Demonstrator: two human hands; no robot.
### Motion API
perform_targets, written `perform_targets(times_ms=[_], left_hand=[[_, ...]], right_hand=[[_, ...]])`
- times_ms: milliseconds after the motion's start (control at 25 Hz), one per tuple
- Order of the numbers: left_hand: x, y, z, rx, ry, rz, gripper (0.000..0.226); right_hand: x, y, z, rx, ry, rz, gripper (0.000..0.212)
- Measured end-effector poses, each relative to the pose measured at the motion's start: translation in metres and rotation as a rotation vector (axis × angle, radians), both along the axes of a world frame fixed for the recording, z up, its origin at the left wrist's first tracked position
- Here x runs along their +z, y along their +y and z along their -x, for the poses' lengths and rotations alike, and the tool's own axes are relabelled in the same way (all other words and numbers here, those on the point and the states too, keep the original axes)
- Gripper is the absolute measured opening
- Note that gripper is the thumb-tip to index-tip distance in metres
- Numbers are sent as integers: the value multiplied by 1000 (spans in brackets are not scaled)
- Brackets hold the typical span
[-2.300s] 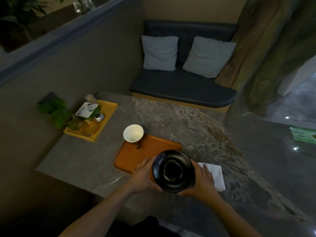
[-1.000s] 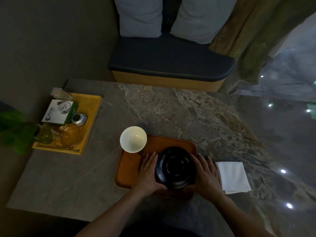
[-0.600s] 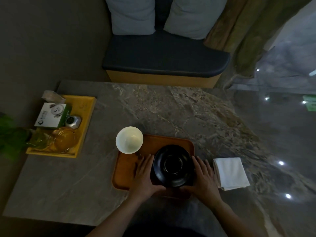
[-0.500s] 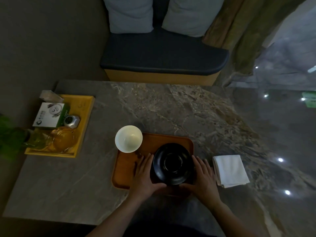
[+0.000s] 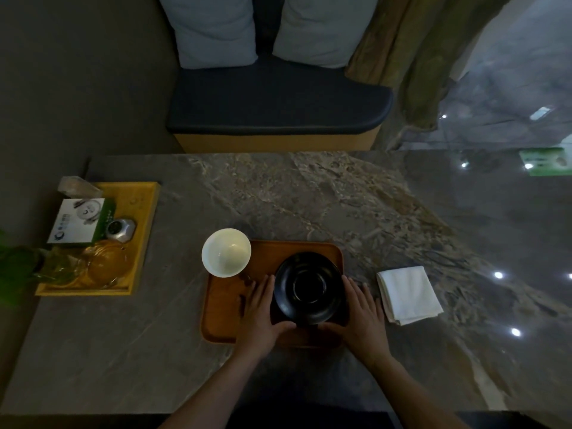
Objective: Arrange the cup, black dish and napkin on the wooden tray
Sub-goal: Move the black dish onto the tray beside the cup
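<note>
Cupping the black dish (image 5: 310,287) on the wooden tray (image 5: 223,311), my left hand (image 5: 259,317) and right hand (image 5: 360,314) press its sides, fingers spread. The napkin (image 5: 408,294) lies on the table (image 5: 123,351) at three o'clock, nearest my right hand, its folds running twelve-to-six. The cup (image 5: 226,252) overhangs the tray's eleven o'clock corner. Since 2.3 seconds ago, the dish has come down from the air.

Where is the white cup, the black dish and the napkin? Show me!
white cup (image 5: 226,252), head view, on its pale inside.
black dish (image 5: 309,287), head view, on its dark centre.
napkin (image 5: 408,294), head view, on the middle of the folded white cloth.
</note>
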State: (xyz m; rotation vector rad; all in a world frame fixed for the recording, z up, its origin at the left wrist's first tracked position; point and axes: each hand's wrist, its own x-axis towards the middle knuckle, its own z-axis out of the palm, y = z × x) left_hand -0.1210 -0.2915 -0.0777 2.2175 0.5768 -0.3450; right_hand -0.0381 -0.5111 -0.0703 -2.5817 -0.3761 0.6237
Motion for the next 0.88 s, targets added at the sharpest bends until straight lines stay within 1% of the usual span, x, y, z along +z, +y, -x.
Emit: perform_targets(times_ms=[120, 200, 280, 360, 440, 480, 560, 600, 680, 760, 880], left_hand=[[3, -1, 1, 4, 1, 4, 109], [7, -4, 2, 27, -5, 20, 110], [11, -6, 3, 53, 8, 56, 110], [15, -11, 9, 92, 46, 97, 107], [19, -17, 18, 160, 84, 95, 97], [18, -20, 24, 195, 104, 71, 86], [22, -32, 30, 230, 124, -6, 56], [23, -32, 34, 206, 140, -17, 41], [29, -41, 31, 113, 164, 9, 26], [34, -61, 18, -63, 160, 36, 25], [46, -89, -12, -354, 202, 45, 34]], right_hand=[[5, 0, 0, 16, 23, 15, 111], [14, 0, -1, 24, 36, 7, 107], [21, -3, -2, 19, 41, -30, 96], [30, -10, -2, 39, 56, -24, 81], [37, -20, -4, 115, 55, 42, 62], [38, -25, -4, 164, 46, 70, 52], [46, -41, -9, 253, 43, 111, 37], [48, -43, -9, 276, 53, 132, 33], [53, -52, -16, 305, 58, 151, 30], [60, -73, -28, 328, 64, 157, 30], [68, -105, -52, 376, 104, 159, 30]])
